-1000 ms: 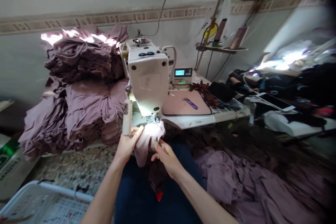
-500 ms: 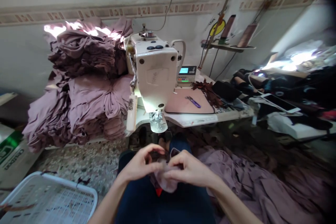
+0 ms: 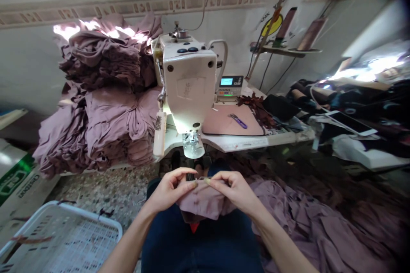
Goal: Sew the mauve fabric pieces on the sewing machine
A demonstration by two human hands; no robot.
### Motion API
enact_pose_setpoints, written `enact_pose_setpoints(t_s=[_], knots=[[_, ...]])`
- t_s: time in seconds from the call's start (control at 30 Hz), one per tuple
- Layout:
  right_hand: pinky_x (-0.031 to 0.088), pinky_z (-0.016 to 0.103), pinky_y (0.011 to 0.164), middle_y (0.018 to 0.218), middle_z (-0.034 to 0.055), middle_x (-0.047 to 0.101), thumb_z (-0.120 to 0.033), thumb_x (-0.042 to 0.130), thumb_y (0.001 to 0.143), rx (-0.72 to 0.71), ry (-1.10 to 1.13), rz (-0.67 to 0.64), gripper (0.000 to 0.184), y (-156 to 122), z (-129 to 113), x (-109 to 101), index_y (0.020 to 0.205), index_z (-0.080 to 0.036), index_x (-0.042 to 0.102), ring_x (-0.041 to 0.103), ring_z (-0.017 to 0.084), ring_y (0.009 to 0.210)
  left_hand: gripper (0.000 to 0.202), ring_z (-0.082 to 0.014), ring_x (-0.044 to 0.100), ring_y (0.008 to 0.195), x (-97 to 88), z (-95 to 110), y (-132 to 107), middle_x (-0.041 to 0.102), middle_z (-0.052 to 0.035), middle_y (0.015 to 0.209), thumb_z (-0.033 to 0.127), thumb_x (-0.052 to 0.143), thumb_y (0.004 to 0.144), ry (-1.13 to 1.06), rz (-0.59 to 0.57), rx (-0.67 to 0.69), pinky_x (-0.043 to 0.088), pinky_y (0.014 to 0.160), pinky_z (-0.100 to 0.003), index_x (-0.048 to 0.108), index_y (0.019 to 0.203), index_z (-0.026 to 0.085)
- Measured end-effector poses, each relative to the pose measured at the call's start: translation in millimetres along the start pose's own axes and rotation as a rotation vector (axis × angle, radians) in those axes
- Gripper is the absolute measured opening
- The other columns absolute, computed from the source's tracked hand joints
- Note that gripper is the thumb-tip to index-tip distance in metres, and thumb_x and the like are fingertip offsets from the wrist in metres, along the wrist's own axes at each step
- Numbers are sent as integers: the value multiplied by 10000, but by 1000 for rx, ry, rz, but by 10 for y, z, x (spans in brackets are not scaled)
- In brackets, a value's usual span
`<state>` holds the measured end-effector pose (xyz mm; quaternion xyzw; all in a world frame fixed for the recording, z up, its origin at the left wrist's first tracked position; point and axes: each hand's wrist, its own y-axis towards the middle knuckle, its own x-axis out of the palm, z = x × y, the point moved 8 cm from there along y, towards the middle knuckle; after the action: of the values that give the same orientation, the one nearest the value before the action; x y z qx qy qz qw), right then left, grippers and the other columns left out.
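Over my lap hangs a piece of mauve fabric (image 3: 205,202), its upper edge pinched between the thumbs and fingers of both hands. My left hand (image 3: 175,185) is closed on that edge at the left. Close beside it, my right hand (image 3: 235,187) grips the same edge, the fingertips of the two hands almost meeting. The cloth drapes down from the fingers, with a small red patch (image 3: 194,227) showing under it. Just beyond my hands is the sewing machine (image 3: 189,89), its lit needle area above a clear guard (image 3: 193,147).
Stacks of mauve garments (image 3: 112,111) stand left of the machine. Purple thread snips (image 3: 238,121) lie on a pink mat (image 3: 221,124). A phone (image 3: 350,123) rests at right. A white basket (image 3: 80,217) is on the floor at left; mauve cloth (image 3: 297,222) is heaped at right.
The fabric was bunched between my hands; now it is spread, with its edge up and the rest hanging down. My left fingers have closed onto the edge. The view has shifted slightly.
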<state>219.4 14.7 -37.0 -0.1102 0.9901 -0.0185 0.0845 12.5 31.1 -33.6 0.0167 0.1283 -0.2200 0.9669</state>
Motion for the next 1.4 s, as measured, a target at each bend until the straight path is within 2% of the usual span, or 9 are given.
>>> enact_pose_setpoints(t_s=[0.07,0.13,0.3,0.47,0.67,0.87,1.03,1.27,1.4], knots=[[498,277,664,763,61,799,-488,758,912,-34,6,30,362,19,-62,23,791,-154,826,683,203,690,370,-155,636,674,-34,125,27,771,-54,832,419,748,990,80,-5,85,470,616,-238,830,1250,169],[507,278,674,770,59,803,-463,753,927,-92,-18,69,339,18,-179,22,788,-162,824,699,208,703,281,-210,742,837,-64,248,48,837,-102,990,361,697,1031,169,-2,180,549,766,-283,866,1158,175],[532,280,711,791,54,822,-395,749,956,-269,-109,213,275,-1,-545,-59,793,-190,834,728,211,717,293,-220,764,901,-132,409,98,843,-97,1001,329,604,1080,204,48,271,565,855,-290,844,1023,170],[556,306,717,785,60,821,-403,750,926,-265,-92,309,261,170,-651,-168,792,-195,834,738,238,728,332,-227,728,863,-228,463,200,817,-77,915,387,626,1043,79,159,173,558,820,-285,816,904,154],[527,317,700,759,57,799,-461,783,888,-196,10,282,311,422,-499,-203,777,-176,838,696,234,728,367,-211,671,745,-349,421,293,775,-68,803,484,755,936,47,305,28,509,701,-274,801,795,148],[483,301,680,728,34,747,-498,815,869,-179,98,339,353,542,-399,-245,763,-162,827,632,195,697,409,-124,477,604,-472,422,409,560,12,645,503,813,867,57,416,-1,356,567,-240,652,712,161],[474,299,655,690,35,720,-532,781,884,-221,21,391,412,638,-440,-321,724,-152,802,616,202,695,389,-91,320,543,-490,430,540,371,89,615,491,820,859,-98,445,64,238,518,-222,574,825,192],[496,320,715,767,59,772,-512,777,861,-249,37,414,365,742,-488,-387,776,-161,827,652,231,762,401,-89,297,518,-474,412,678,346,109,598,511,799,875,-165,448,99,232,517,-213,533,864,210],[472,302,674,712,37,705,-546,767,888,-238,5,453,402,599,-435,-327,761,-166,801,605,207,712,436,-89,314,512,-497,385,710,355,103,583,551,793,884,-158,433,85,260,520,-219,534,806,208]])
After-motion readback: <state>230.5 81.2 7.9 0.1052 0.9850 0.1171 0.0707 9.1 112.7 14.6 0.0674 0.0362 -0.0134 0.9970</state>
